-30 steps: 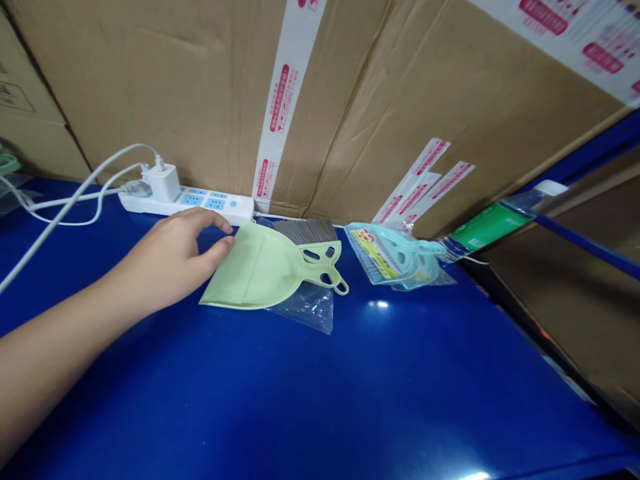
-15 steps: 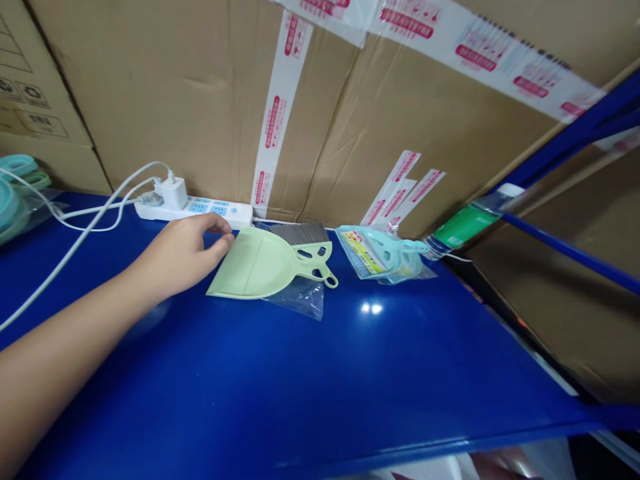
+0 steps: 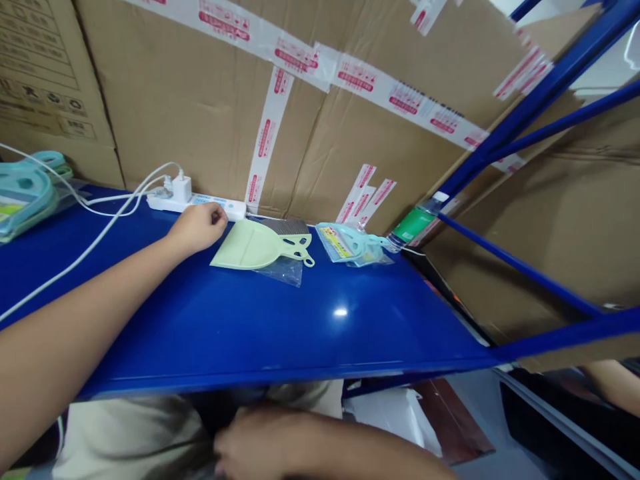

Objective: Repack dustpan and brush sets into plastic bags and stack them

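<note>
My left hand [image 3: 199, 227] is over the back of the blue shelf, its fingers curled in with nothing visible in them. Close to its right lies a light green dustpan [image 3: 250, 245], handle pointing right. A brush with grey bristles [image 3: 287, 229] shows behind the dustpan, and a clear plastic bag [image 3: 285, 272] lies under them. My right hand [image 3: 250, 440] is low in front of my lap, below the shelf edge. It is blurred and its fingers are mostly hidden. Further right sits a light blue dustpan and brush set [image 3: 350, 242] with a yellow label.
Behind my left hand is a white power strip [image 3: 233, 210] with plugged-in cables [image 3: 107, 230]. More blue and green dustpans [image 3: 30, 193] are at the far left. A green-labelled bottle [image 3: 415, 223] leans by the blue frame [image 3: 530, 267]. Another person's arm [image 3: 617, 383] shows at right.
The view has tilted and pulled back, showing the shelf's front edge and my lap. My left hand's fingers have curled in more. My right hand has come into clear view at the bottom.
</note>
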